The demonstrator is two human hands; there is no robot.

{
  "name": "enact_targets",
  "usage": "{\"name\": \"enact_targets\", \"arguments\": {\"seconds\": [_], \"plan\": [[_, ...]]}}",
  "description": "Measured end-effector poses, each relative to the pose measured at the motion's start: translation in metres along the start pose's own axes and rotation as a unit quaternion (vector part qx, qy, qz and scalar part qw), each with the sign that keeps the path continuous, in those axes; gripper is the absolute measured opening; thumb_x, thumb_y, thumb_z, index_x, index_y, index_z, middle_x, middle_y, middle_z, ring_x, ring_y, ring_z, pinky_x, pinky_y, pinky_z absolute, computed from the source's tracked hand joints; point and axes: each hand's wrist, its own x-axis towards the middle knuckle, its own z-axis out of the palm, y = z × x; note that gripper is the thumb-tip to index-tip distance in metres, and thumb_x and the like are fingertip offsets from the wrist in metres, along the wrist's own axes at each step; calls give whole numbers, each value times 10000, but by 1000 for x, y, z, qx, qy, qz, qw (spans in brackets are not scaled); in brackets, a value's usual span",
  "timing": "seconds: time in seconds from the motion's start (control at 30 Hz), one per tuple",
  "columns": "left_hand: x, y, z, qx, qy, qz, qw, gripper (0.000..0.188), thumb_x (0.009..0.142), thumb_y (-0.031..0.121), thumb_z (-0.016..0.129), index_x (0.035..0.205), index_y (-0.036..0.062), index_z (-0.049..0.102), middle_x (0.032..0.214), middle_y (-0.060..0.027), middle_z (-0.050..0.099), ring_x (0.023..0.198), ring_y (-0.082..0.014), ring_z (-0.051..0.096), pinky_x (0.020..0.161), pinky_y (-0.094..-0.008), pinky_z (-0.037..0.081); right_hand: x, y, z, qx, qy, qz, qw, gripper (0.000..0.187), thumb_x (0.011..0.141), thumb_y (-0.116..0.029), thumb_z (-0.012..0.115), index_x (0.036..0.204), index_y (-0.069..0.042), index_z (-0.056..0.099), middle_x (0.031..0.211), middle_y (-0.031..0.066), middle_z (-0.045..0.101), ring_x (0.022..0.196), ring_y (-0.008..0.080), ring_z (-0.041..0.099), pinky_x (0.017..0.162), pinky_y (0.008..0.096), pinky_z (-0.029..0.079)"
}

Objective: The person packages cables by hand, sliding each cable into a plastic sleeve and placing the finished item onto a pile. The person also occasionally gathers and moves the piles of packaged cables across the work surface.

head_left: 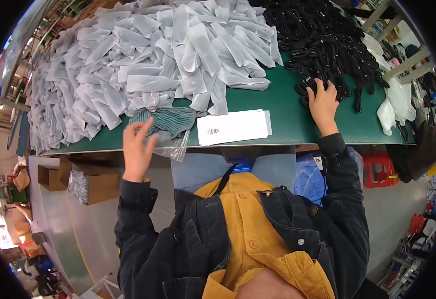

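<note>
My left hand (138,150) hovers at the table's front edge, fingers apart and holding nothing that shows. Just beyond it lies a teal-and-grey ribbed fabric piece (170,121), partly hidden by my fingers. A clear plastic bag (177,149) hangs over the edge beside that piece. My right hand (323,107) reaches to the near side of a heap of black coiled cords (327,52). Its fingers are spread and touch the nearest coils; no cord is lifted from the heap. Between my hands, a stack of white printed sheets (235,128) lies flat.
A large heap of whitish wrapped packets (148,55) covers the left and middle of the green table (290,117). White plastic bags (397,107) lie at the right end. Below are cardboard boxes (103,187), a blue plastic bag (307,177) and a red stool (379,169).
</note>
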Motion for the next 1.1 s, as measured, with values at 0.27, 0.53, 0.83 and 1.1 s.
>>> {"name": "enact_targets", "arguments": {"seconds": [0.27,0.53,0.83,1.1], "plan": [[-1,7,51,-44,-24,-10,999,212,843,29,678,1046,22,618,972,-149,534,847,-346,564,758,-384,475,-1,-25,-36,129,-15,-43,991,322,893,-198,688,1157,-41,589,1172,183,575,1039,346,586,807,439,507],[13,18,52,18,-59,-43,997,196,844,-12,649,1027,-5,581,996,-159,540,890,-375,574,768,-428,478,-58,-38,-72,391,-131,22,911,203,912,-137,652,1045,-5,575,944,177,629,853,386,619,734,436,497],[54,147,79,-210,-49,113,970,172,847,17,663,1017,0,642,988,-168,584,899,-358,603,781,-412,500,-74,-43,-53,261,-87,-21,961,157,959,-154,601,1007,-12,553,875,138,642,724,330,613,618,386,496],[65,173,147,-178,-81,92,976,100,832,45,688,890,-5,624,847,-147,576,836,-348,603,705,-401,491,-80,-52,-69,640,-274,199,689,157,971,-151,616,1068,-40,560,827,24,619,681,60,537,579,216,428]]}}
